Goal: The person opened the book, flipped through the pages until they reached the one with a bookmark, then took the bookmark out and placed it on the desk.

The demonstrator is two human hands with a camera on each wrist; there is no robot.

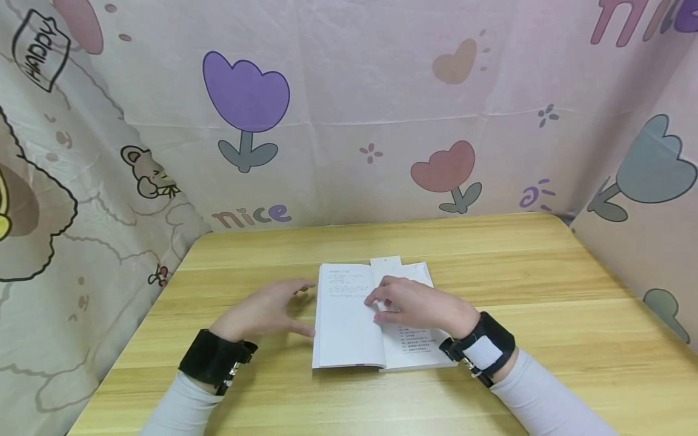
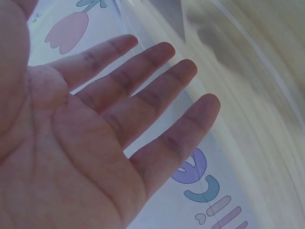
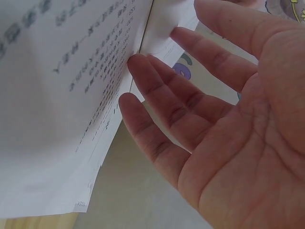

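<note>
An open book (image 1: 349, 336) lies on the wooden table in the head view, with lines of print on both pages. A white card (image 1: 385, 261) sticks out past its top edge near the fold. My right hand (image 1: 422, 306) is over the right-hand page, its fingertips at the fold. Those fingers look loosely bent in the right wrist view, up against the printed page (image 3: 52, 109). Beside the book's left edge is my left hand (image 1: 267, 312), thumb and fingers spread and pointing at it. Nothing is in its palm (image 2: 62, 143) in the left wrist view.
The wooden table (image 1: 496, 260) extends around the book on all sides. A printed curtain (image 1: 349, 163) with flowers and lettering hangs behind its far edge and along both sides. Black bands with small cameras (image 1: 215, 360) are strapped to both wrists.
</note>
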